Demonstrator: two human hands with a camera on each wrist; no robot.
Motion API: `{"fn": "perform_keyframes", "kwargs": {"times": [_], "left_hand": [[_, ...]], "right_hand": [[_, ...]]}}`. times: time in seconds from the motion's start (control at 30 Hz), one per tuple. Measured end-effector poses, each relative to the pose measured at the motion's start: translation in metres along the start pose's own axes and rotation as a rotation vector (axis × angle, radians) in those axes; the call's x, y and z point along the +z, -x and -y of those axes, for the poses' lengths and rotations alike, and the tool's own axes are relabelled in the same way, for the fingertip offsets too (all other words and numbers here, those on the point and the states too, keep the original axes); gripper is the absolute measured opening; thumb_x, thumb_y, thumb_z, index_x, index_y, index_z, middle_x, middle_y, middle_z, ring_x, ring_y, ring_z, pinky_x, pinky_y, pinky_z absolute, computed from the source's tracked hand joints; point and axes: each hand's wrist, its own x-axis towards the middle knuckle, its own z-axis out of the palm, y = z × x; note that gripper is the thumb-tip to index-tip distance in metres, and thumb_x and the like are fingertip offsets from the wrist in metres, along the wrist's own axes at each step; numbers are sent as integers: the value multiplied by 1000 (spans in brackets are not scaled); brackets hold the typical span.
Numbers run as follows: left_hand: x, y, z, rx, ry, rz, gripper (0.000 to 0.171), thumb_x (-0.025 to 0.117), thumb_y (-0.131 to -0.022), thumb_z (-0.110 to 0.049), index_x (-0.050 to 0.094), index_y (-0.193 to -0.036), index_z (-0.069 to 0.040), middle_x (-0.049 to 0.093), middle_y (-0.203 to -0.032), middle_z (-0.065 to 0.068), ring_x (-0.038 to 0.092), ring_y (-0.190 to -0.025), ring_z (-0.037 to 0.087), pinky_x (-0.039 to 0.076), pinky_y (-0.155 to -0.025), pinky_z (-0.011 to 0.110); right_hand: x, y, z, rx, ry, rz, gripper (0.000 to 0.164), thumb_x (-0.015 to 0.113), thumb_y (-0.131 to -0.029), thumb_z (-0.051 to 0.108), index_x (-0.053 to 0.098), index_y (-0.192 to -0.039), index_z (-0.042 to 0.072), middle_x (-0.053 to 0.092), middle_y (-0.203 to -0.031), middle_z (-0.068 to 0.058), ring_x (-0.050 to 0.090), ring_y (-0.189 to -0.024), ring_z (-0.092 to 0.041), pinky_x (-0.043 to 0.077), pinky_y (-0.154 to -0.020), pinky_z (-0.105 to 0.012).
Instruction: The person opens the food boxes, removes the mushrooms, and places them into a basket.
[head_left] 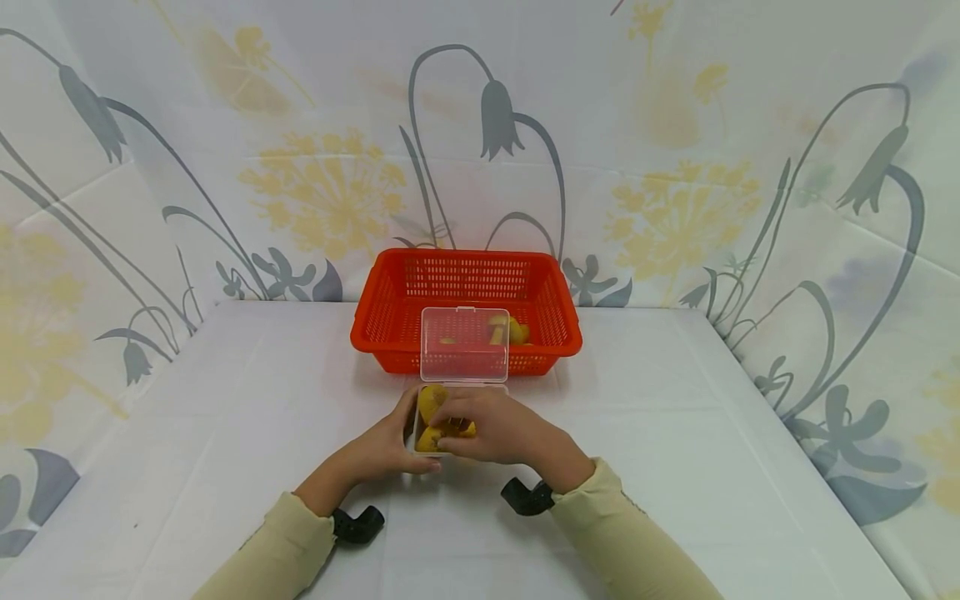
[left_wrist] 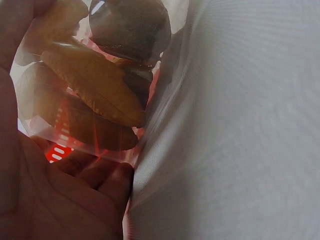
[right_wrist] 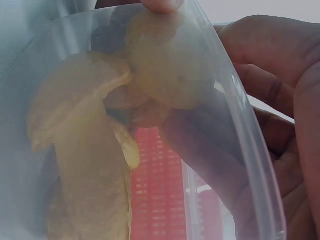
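A small clear plastic box [head_left: 431, 454] stands before me, its lid [head_left: 465, 343] swung up at the back. Several yellowish mushrooms [head_left: 431, 403] lie inside; a cap-and-stem mushroom [right_wrist: 87, 130] shows through the wall in the right wrist view. A dark brown round piece [left_wrist: 131, 27] sits among them in the left wrist view. With thumb at the front and fingers round the side, my left hand [head_left: 386, 440] grips the box's left. Bent over the rim from the right, my right hand [head_left: 498, 425] has fingers and thumb about a mushroom [head_left: 429, 440] at the front left.
Behind the box is a red perforated basket [head_left: 392, 362] with some yellowish mushrooms [head_left: 517, 332] in it. The raised lid overlaps its front wall in the head view. A white cloth [head_left: 712, 450] covers the table, and a flower-patterned curtain [head_left: 525, 200] hangs behind.
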Motion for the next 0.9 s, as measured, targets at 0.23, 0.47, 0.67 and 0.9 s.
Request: {"fn": "perform_keyframes", "kwargs": {"times": [0.23, 0.47, 0.67, 0.9], "left_hand": [[0, 0, 0, 1, -7, -1, 109, 86, -68, -32, 12, -148, -39, 31, -149, -3, 29, -141, 24, 29, -116, 56], [-1, 0, 1, 8, -10, 4, 110, 86, -68, -31, 11, -148, -37, 27, -152, -4, 26, -143, 24, 28, -117, 54], [-1, 0, 1, 6, -20, 1, 108, 86, -69, -32, 13, -147, -37, 31, -149, -2, 30, -141, 24, 29, -117, 55], [-1, 0, 1, 9, -21, 3, 109, 86, -69, -32, 11, -148, -38, 29, -151, -2, 25, -144, 25, 23, -118, 56]], "right_hand": [[-1, 0, 0, 18, -2, 20, 33, 72, -87, 32, 69, -118, 21, 67, -113, 6, 58, -103, -8, 53, -90, -20], [-3, 1, -5, 17, -8, 36, 34, 71, -88, 31, 68, -121, 21, 66, -115, 7, 56, -103, -8, 52, -89, -20], [-9, 4, -8, 30, -25, 40, 33, 71, -88, 29, 69, -119, 22, 66, -115, 8, 57, -105, -8, 53, -91, -22], [-15, 7, -10, 39, -54, 62, 30, 72, -87, 29, 70, -116, 23, 67, -111, 10, 58, -99, -4, 52, -85, -17]]}}
